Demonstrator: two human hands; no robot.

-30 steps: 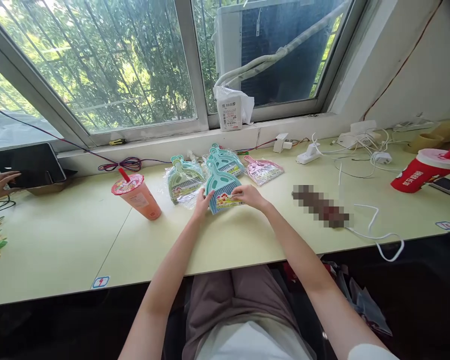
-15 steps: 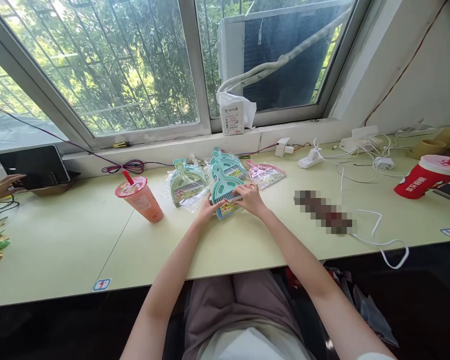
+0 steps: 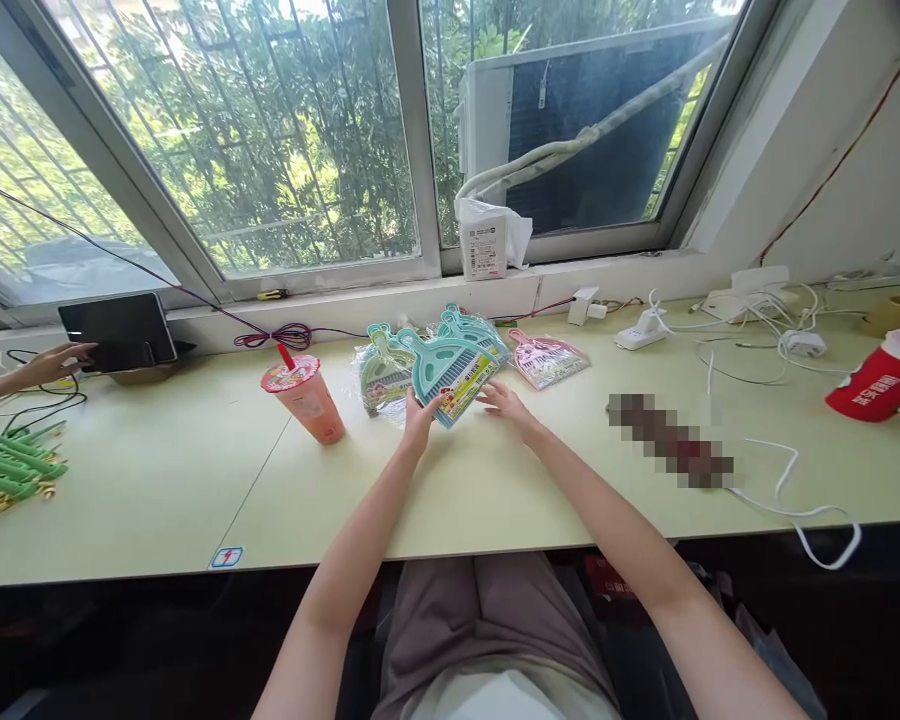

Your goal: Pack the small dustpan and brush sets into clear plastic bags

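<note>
My left hand (image 3: pixel 420 418) grips the lower left corner of a teal dustpan-and-brush set (image 3: pixel 450 372) with a yellow label, tilted to the left. Just right of its lower edge is my right hand (image 3: pixel 507 402), its fingers apart and holding nothing. Behind the held set lie more teal sets (image 3: pixel 474 326) in clear wrap. A greenish wrapped set (image 3: pixel 384 378) lies to the left, partly hidden by the held one. On the right rests a pink set (image 3: pixel 547 358) in clear wrap.
An orange drink cup (image 3: pixel 309 402) stands left. Another person's hand (image 3: pixel 64 362) touches a black tablet (image 3: pixel 120 335). Green sticks (image 3: pixel 15 465) lie far left. On the right are a blurred-out item (image 3: pixel 671 440), white cables, a power strip (image 3: pixel 641 328) and a red cup (image 3: pixel 881 378).
The teal set has turned, its handle now pointing up and left. My right hand has come off it and opened. The view has shifted left.
</note>
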